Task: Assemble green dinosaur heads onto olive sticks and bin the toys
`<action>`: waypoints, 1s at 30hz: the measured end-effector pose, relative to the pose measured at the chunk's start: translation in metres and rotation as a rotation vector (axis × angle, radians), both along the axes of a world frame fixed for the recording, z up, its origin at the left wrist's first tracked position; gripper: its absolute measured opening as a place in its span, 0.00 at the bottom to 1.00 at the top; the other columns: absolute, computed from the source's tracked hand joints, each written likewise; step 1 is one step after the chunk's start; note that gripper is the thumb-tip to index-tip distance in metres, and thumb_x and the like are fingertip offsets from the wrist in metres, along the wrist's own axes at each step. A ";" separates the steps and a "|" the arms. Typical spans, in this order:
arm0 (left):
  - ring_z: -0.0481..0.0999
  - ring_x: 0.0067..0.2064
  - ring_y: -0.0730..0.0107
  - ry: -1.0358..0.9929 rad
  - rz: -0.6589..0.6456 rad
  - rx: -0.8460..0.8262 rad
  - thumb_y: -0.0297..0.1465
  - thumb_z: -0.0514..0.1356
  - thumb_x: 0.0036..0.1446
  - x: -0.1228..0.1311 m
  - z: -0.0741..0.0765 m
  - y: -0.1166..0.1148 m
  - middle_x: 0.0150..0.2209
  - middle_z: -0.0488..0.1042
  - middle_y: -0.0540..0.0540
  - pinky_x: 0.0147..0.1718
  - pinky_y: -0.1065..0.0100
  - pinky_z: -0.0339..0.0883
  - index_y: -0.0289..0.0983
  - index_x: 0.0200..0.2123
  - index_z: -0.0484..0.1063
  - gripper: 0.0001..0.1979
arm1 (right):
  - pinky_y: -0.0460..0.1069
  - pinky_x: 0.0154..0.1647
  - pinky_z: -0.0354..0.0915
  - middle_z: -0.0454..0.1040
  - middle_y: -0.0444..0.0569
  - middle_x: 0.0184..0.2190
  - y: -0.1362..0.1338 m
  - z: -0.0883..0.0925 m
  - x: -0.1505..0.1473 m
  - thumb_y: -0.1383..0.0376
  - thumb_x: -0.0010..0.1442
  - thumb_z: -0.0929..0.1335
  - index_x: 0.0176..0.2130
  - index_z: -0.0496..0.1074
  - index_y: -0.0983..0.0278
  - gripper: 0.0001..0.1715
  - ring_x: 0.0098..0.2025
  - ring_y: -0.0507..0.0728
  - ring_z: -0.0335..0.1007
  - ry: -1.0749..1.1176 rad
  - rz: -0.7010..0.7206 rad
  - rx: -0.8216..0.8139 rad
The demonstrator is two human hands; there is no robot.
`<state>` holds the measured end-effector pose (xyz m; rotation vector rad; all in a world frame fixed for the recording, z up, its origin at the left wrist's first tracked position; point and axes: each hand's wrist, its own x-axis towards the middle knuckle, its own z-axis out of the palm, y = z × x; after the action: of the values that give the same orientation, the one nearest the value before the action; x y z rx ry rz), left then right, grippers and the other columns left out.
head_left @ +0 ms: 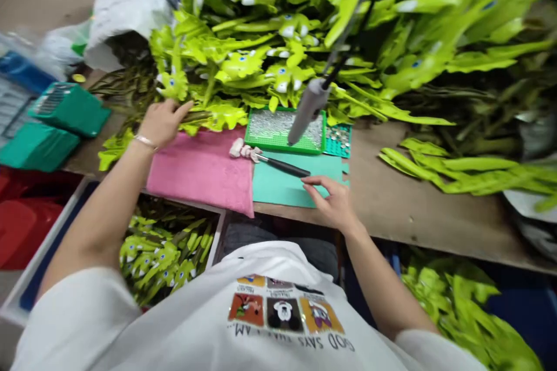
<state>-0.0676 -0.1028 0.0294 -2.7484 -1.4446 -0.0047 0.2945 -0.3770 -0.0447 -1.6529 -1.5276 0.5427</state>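
My left hand [162,123] reaches to the near edge of a heap of lime-green soft flat pieces [243,64] with blue eye dots and white tips. Its visible fingers are apart and touch the green pieces. My right hand [334,202] is over the turquoise mat [282,188], thumb and forefinger pinched together; anything between them is too small to make out. Beside those fingertips lies the end of a black-handled tool [285,167], its metal tip against a pale lumpy wad [243,151]. A pink cloth pad [200,168] lies between my hands.
A green tray of small silvery bits [270,127] stands behind the mat, with a smaller teal tray [338,140] beside it. A grey-handled tool [307,113] hangs above. Green boxes [65,110] stand left. Bins below hold green pieces [165,255]; more lie right [470,168].
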 end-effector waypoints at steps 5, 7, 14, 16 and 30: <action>0.73 0.53 0.52 0.063 0.051 0.193 0.35 0.45 0.69 -0.025 -0.024 -0.078 0.55 0.71 0.37 0.50 0.51 0.65 0.45 0.68 0.57 0.26 | 0.57 0.46 0.74 0.83 0.53 0.40 0.005 -0.012 0.057 0.62 0.62 0.65 0.40 0.77 0.60 0.12 0.41 0.60 0.80 -0.146 -0.228 0.021; 0.74 0.49 0.48 0.008 -0.029 0.186 0.40 0.51 0.67 -0.011 -0.044 -0.108 0.52 0.74 0.37 0.46 0.51 0.66 0.50 0.69 0.57 0.28 | 0.57 0.45 0.73 0.82 0.55 0.39 0.016 -0.021 0.083 0.65 0.61 0.63 0.40 0.76 0.62 0.13 0.40 0.61 0.79 -0.213 -0.353 0.036; 0.73 0.46 0.51 -0.009 -0.366 -0.044 0.46 0.60 0.63 0.098 -0.086 -0.179 0.51 0.75 0.36 0.46 0.55 0.63 0.43 0.64 0.67 0.28 | 0.59 0.46 0.69 0.77 0.55 0.34 0.071 -0.056 0.128 0.68 0.54 0.64 0.35 0.69 0.61 0.07 0.39 0.62 0.73 -0.364 -0.358 -0.071; 0.72 0.48 0.52 0.000 -0.393 -0.070 0.45 0.58 0.64 0.117 -0.088 -0.183 0.52 0.74 0.36 0.46 0.56 0.62 0.42 0.64 0.67 0.27 | 0.60 0.47 0.69 0.76 0.55 0.34 0.076 -0.059 0.130 0.69 0.52 0.64 0.34 0.67 0.61 0.06 0.39 0.63 0.72 -0.394 -0.377 -0.091; 0.70 0.51 0.50 -0.078 -0.406 -0.146 0.46 0.54 0.67 0.151 -0.091 -0.180 0.57 0.73 0.37 0.47 0.53 0.60 0.41 0.64 0.66 0.26 | 0.51 0.37 0.74 0.80 0.46 0.31 -0.008 0.008 0.015 0.64 0.57 0.68 0.34 0.69 0.60 0.03 0.31 0.55 0.78 -0.015 0.095 -0.180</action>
<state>0.0833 -0.2825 -0.0616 -3.1417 -0.9071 -0.0184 0.3098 -0.3849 -0.0365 -1.7279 -1.6134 0.7388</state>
